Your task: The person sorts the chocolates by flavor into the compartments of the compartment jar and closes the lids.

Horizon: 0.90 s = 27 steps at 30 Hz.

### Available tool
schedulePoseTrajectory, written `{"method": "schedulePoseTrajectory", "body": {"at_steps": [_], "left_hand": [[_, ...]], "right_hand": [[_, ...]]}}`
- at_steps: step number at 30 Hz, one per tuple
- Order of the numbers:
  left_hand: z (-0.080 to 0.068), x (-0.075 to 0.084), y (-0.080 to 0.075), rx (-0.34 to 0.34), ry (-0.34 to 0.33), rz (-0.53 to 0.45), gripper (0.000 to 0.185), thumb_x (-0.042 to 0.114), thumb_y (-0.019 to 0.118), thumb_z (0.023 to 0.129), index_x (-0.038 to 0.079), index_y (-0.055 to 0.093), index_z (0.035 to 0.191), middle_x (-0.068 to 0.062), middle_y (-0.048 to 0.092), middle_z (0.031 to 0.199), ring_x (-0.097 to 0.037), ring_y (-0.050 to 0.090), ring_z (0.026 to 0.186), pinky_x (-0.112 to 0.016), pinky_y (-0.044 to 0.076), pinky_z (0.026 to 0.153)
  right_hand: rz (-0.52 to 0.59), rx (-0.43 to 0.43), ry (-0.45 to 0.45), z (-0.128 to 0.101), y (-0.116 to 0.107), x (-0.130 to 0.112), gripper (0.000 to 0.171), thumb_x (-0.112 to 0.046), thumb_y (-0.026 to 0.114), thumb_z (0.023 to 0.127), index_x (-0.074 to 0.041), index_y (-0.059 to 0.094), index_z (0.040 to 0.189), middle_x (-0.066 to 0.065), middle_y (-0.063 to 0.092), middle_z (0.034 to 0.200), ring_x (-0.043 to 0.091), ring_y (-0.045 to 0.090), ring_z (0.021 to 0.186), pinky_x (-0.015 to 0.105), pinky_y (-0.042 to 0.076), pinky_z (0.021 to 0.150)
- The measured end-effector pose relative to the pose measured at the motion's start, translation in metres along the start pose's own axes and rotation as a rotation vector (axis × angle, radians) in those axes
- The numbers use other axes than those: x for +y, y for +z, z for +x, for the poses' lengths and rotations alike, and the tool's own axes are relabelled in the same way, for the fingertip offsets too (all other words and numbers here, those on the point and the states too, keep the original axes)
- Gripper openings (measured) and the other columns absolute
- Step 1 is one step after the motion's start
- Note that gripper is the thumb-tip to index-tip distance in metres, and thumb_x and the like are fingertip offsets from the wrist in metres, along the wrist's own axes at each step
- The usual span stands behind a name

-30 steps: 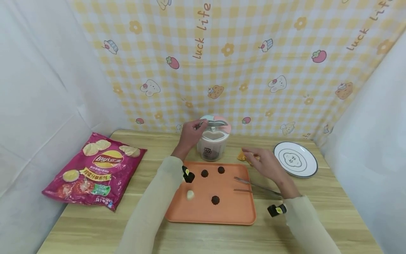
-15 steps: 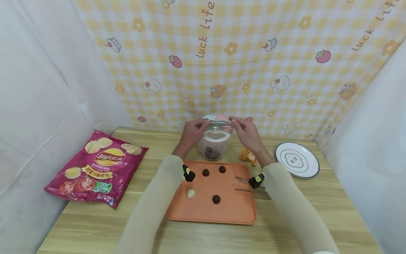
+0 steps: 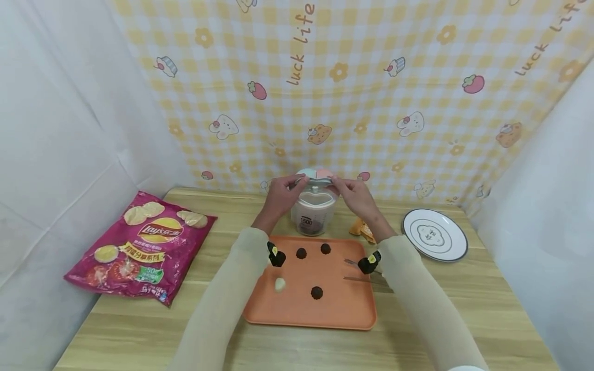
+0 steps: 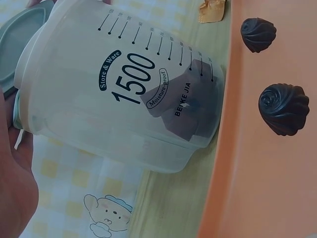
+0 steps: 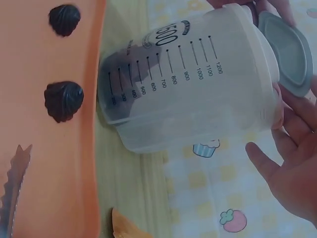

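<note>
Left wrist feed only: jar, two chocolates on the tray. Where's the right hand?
Observer: The right hand is at the lid, fingers touching its right edge, opposite the left hand.
Operator: More on the tray?
Observer: A third chocolate sits nearer the person, on the tray.
Operator: Any tools?
Observer: Tongs lie at the tray's right side, under the right forearm.
Operator: Anything further right?
Observer: A white plate is on the table, apart from the tray.
</note>
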State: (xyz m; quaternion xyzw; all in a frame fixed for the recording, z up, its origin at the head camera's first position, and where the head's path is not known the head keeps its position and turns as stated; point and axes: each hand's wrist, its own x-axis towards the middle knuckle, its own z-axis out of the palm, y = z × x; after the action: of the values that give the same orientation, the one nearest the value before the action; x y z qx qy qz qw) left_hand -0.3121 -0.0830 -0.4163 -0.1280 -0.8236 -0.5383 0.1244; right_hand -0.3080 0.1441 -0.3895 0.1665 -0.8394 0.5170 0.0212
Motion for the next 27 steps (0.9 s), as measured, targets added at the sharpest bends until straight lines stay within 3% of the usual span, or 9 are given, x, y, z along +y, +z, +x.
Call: {"method": "schedulePoseTrajectory", "body": {"at_steps": [3, 6, 11, 14, 23, 27], "left_hand": [[-0.001, -0.002, -0.001, 0.004, 0.008, -0.013, 0.051, 0.062, 0.05, 0.088, 0.024, 0.069, 0.116, 0.008, 0.063, 0.116, -0.006, 0.056, 0.107, -0.034, 0.045, 0.087], [0.0, -0.004, 0.0, 0.023, 0.044, -0.03, 0.046, 0.059, 0.049, 0.09, 0.024, 0.072, 0.11, 0.009, 0.066, 0.11, -0.004, 0.057, 0.103, -0.032, 0.046, 0.084], [0.0, -0.006, 0.001, 0.008, 0.074, -0.02, 0.043, 0.058, 0.05, 0.09, 0.026, 0.072, 0.108, 0.013, 0.065, 0.112, -0.001, 0.057, 0.101, -0.029, 0.046, 0.083], [0.0, -0.007, -0.001, -0.026, 0.084, -0.013, 0.042, 0.057, 0.049, 0.091, 0.026, 0.072, 0.108, 0.011, 0.062, 0.119, -0.003, 0.055, 0.107, -0.031, 0.045, 0.086], [0.0, -0.014, -0.007, -0.145, 0.246, 0.016, 0.036, 0.042, 0.05, 0.097, 0.018, 0.067, 0.116, 0.01, 0.057, 0.126, -0.006, 0.04, 0.126, -0.041, 0.031, 0.103], [0.0, -0.015, -0.009, -0.178, 0.289, 0.016, 0.03, 0.037, 0.056, 0.095, 0.018, 0.066, 0.116, 0.009, 0.055, 0.129, -0.009, 0.037, 0.129, -0.044, 0.026, 0.105]], "right_hand": [[0.065, -0.04, 0.024, 0.0, -0.001, 0.002, 0.044, -0.05, 0.047, 0.095, -0.017, 0.074, 0.105, -0.005, 0.063, 0.12, 0.009, 0.047, 0.12, 0.042, 0.034, 0.1], [0.104, -0.109, 0.012, -0.003, -0.006, -0.005, 0.043, -0.043, 0.046, 0.098, -0.01, 0.072, 0.109, -0.002, 0.056, 0.13, 0.011, 0.039, 0.128, 0.042, 0.03, 0.103], [0.094, -0.244, 0.016, -0.011, -0.018, -0.024, 0.041, -0.032, 0.044, 0.101, 0.0, 0.067, 0.115, 0.006, 0.045, 0.141, 0.016, 0.031, 0.134, 0.045, 0.027, 0.105], [0.084, -0.283, 0.015, -0.011, -0.02, -0.024, 0.041, -0.032, 0.044, 0.101, -0.001, 0.068, 0.113, 0.005, 0.041, 0.143, 0.016, 0.032, 0.134, 0.045, 0.027, 0.104], [0.133, -0.387, -0.02, -0.01, -0.024, -0.017, 0.038, -0.022, 0.047, 0.1, -0.003, 0.052, 0.133, 0.007, 0.03, 0.15, 0.021, 0.031, 0.134, 0.048, 0.038, 0.097], [0.106, -0.409, -0.055, -0.008, -0.027, -0.014, 0.04, -0.018, 0.051, 0.099, -0.004, 0.049, 0.136, 0.007, 0.031, 0.15, 0.021, 0.027, 0.136, 0.047, 0.036, 0.098]]}}
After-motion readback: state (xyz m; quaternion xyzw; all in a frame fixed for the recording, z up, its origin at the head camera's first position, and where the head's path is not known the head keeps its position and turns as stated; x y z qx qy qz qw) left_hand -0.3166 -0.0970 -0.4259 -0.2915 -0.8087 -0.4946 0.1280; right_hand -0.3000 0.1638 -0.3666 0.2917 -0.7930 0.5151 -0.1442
